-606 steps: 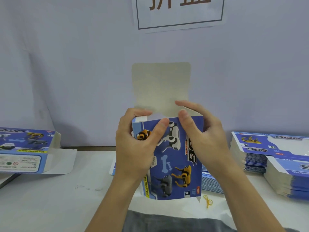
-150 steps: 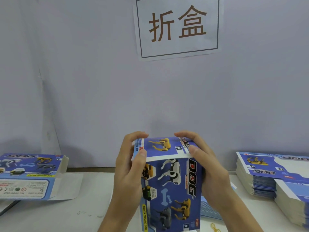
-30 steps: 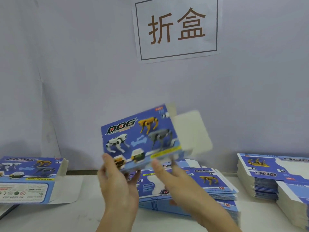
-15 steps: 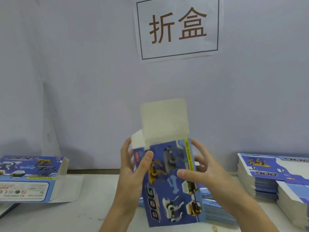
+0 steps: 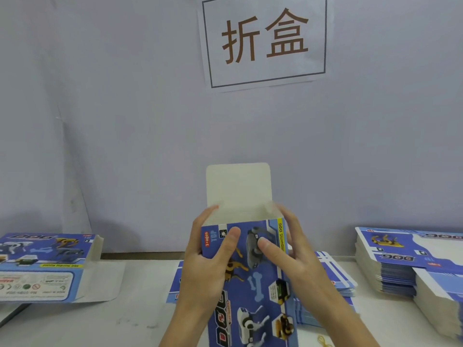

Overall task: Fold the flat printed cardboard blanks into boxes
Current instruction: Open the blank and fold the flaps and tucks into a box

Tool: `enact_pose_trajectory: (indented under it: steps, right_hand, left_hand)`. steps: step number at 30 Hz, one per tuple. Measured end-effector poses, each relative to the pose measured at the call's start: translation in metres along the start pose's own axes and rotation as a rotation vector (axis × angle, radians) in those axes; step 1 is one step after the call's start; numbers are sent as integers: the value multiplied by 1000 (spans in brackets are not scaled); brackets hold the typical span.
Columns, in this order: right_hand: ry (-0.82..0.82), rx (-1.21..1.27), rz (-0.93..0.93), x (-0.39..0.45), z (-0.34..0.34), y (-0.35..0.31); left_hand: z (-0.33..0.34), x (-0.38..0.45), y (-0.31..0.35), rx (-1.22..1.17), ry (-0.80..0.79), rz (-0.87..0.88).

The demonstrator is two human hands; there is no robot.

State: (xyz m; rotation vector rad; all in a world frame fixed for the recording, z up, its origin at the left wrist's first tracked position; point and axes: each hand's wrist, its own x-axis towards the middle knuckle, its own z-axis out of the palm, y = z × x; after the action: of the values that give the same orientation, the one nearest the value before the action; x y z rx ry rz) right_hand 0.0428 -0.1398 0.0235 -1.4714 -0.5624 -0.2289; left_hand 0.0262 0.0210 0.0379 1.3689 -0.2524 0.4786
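Fingers (image 5: 204,221) of the left hand (image 5: 208,266) wrap round the left edge of a half-formed blue box (image 5: 253,279), the thumb lying flat across its printed front, so that hand has a firm hold of it. On the other side the right hand (image 5: 293,261) cups the right edge, thumb pressed on the front near the grey dog picture and the remaining fingers curled behind the far side. Held upright above the near middle of the desk (image 5: 105,324), the box has its top open and its plain pale lid flap (image 5: 238,186) standing straight up against the wall. Behind and below the box lies a low stack of flat blanks (image 5: 333,276), partly hidden by the hands. At the right edge of the desk a much taller stack of blanks (image 5: 400,261) sits in two heaps. Over on the left a folded box (image 5: 42,266) lies on its side with its end flap open toward the middle. A small yellow rubber band (image 5: 323,340) rests near the front edge. High on the wall hangs a paper sign (image 5: 263,41) with two brown characters.
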Motion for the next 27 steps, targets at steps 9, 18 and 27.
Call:
enact_pose_trajectory:
  steps: [9, 18, 27]
  right_hand:
    - [180, 16, 200, 8, 14, 9]
    - [77, 142, 246, 12, 14, 15]
    - [76, 258, 183, 1, 14, 6]
  left_hand:
    - [-4, 3, -11, 43, 25, -33]
    - [-7, 5, -13, -55, 54, -107]
    - [-16, -2, -22, -206, 86, -5]
